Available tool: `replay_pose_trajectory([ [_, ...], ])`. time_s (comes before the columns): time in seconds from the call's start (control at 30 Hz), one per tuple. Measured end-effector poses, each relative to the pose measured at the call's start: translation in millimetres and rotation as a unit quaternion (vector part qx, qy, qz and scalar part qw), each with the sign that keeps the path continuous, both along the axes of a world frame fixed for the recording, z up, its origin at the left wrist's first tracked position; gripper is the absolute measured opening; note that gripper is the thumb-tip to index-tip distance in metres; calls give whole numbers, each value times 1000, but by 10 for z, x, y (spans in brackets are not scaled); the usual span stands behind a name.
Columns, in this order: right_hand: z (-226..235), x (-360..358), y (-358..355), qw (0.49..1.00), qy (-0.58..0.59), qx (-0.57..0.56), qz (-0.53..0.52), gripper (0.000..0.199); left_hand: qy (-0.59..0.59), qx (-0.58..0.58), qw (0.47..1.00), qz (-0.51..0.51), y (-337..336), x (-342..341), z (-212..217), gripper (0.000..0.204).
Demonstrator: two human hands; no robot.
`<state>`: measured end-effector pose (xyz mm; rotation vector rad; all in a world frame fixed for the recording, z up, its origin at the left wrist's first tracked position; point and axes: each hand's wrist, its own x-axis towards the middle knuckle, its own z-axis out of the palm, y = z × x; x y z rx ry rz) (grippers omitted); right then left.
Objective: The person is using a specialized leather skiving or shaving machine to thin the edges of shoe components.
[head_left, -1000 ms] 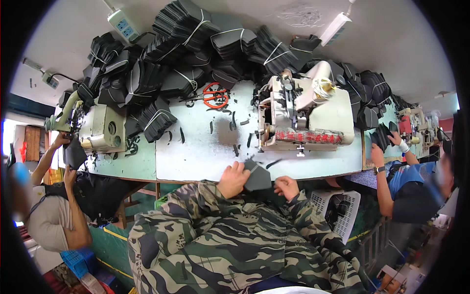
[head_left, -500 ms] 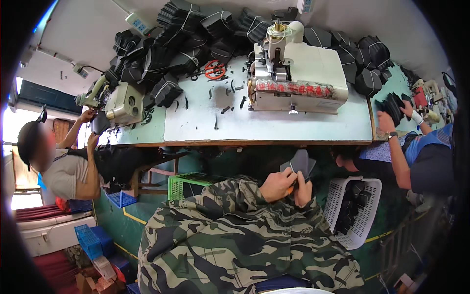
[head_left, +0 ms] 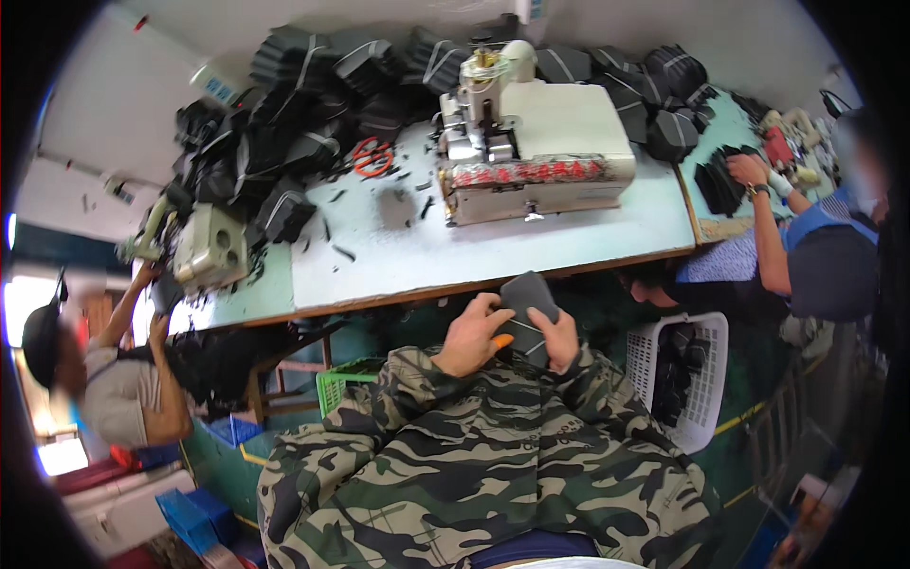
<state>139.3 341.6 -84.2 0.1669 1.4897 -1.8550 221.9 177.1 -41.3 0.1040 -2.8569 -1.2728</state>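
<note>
While the left hand (head_left: 471, 334) grips the near edge of a dark grey flat fabric piece (head_left: 527, 302), the right hand (head_left: 559, 339) clasps its lower right corner. Both hold it below the pale green counter (head_left: 398, 251), whose top carries a cream sewing machine (head_left: 540, 152).

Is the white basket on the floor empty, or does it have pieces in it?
Not empty. The white basket beside the person's right hand holds dark pieces; how full, cannot tell.
</note>
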Motion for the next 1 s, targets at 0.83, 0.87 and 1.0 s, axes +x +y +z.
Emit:
replay_pose_trajectory([
  [0.83,614,-759,395,926,103,-70,-357,41,-107,201,966,-123,-1654,-692,-207,11],
  [0.87,782,-687,238,923,109,-64,-364,41,-64,233,969,-45,-1838,-846,-532,11],
  [1.0,746,-535,-510,985,108,70,-117,31,-42,111,983,140,-2741,-1487,-651,33],
])
